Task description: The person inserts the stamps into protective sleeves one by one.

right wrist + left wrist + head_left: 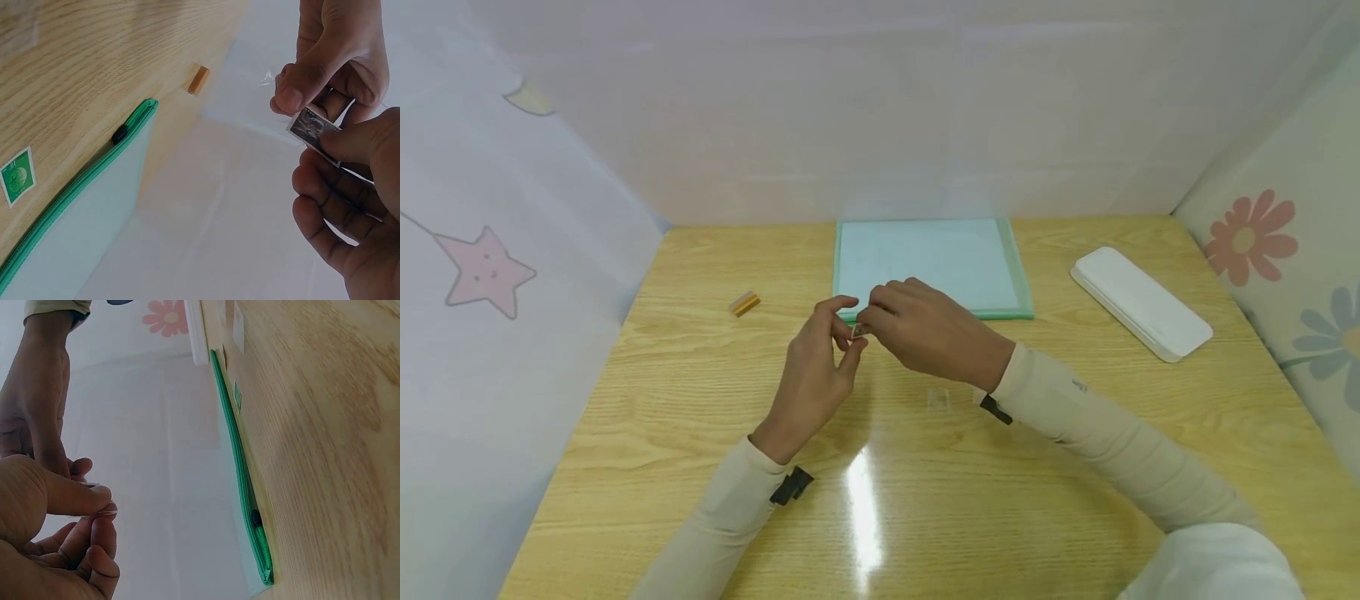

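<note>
My right hand (932,331) pinches a small dark postage stamp (307,127) with a white border, thumb on its face. Opposite it, my left hand (811,375) pinches a small clear plastic sleeve (107,513) between thumb and fingers. The stamp's edge meets the left fingertips, where thumb and fingers hide most of the sleeve. Both hands are raised above the table, near the front edge of a zip pouch (925,262) with green trim. A green stamp (17,177) lies on the table near the pouch.
Another clear plastic piece (937,400) lies on the wooden table (700,417), left of the right wrist. A small orange-brown item (745,304) sits at the left. At the right is a white oblong case (1138,302). Pale curtains with printed figures surround the table.
</note>
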Available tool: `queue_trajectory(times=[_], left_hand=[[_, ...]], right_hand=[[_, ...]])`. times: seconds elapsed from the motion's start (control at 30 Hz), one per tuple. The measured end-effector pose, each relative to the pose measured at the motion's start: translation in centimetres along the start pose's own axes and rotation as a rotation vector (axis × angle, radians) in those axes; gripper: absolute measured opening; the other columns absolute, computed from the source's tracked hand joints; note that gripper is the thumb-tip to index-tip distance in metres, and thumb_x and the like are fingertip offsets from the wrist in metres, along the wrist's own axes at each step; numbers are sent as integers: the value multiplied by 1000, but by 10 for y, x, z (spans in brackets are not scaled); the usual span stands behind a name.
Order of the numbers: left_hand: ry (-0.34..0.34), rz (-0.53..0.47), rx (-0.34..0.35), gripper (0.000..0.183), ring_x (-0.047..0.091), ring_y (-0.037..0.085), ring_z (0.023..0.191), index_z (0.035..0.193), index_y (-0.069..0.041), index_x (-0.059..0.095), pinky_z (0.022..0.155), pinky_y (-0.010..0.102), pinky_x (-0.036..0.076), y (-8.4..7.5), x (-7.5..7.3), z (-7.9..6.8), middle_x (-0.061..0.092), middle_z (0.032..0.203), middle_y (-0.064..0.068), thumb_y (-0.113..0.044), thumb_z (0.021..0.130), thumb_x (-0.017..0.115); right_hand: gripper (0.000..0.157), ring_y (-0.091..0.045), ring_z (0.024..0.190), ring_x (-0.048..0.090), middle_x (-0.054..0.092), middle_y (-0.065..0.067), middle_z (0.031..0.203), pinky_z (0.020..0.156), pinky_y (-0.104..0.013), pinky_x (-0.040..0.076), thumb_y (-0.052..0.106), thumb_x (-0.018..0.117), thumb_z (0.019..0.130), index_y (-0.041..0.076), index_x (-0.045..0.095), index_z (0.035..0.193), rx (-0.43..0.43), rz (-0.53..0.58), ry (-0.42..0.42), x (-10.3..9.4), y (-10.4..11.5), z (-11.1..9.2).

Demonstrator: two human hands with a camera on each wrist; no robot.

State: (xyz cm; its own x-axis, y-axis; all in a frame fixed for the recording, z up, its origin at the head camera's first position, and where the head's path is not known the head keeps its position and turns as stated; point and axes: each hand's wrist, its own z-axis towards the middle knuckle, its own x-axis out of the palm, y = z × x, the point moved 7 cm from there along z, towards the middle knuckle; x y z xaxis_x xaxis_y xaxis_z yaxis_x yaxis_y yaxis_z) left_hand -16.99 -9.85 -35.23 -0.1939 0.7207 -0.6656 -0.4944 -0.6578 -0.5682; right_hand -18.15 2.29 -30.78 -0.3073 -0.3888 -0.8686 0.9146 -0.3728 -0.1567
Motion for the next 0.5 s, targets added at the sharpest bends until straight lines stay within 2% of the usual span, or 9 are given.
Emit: queue_trajectory(times=[0.1,0.3,0.43,0.5], left_hand=[[-2,-29,-22,53,56,13,77,138,-7,45,61,29,44,2,-1,0,57,90,0,-1,92,72],[-4,-73,-58,56,55,10,74,138,-9,45,66,30,46,6,-3,1,62,92,-2,-2,91,74],[-21,-99,-56,53,56,11,72,136,-9,46,66,31,47,6,-2,2,65,92,-1,-6,92,74],[-40,-126,-61,51,56,11,72,135,-9,47,66,33,48,6,-3,2,67,91,-2,-9,92,75]], right_hand=[[11,-18,78,56,63,-4,93,67,-30,45,4,69,93,8,70,104,7,21,-15,0,0,-1],[20,-18,85,58,62,-5,106,76,-29,49,8,66,98,5,67,117,67,79,-63,-3,-5,-5],[13,-16,89,59,61,-4,104,84,-27,49,5,63,99,5,65,112,83,155,-93,-4,-6,-9],[11,-15,89,59,62,-3,102,83,-25,50,4,63,99,5,66,109,89,184,-104,-4,-6,-11]])
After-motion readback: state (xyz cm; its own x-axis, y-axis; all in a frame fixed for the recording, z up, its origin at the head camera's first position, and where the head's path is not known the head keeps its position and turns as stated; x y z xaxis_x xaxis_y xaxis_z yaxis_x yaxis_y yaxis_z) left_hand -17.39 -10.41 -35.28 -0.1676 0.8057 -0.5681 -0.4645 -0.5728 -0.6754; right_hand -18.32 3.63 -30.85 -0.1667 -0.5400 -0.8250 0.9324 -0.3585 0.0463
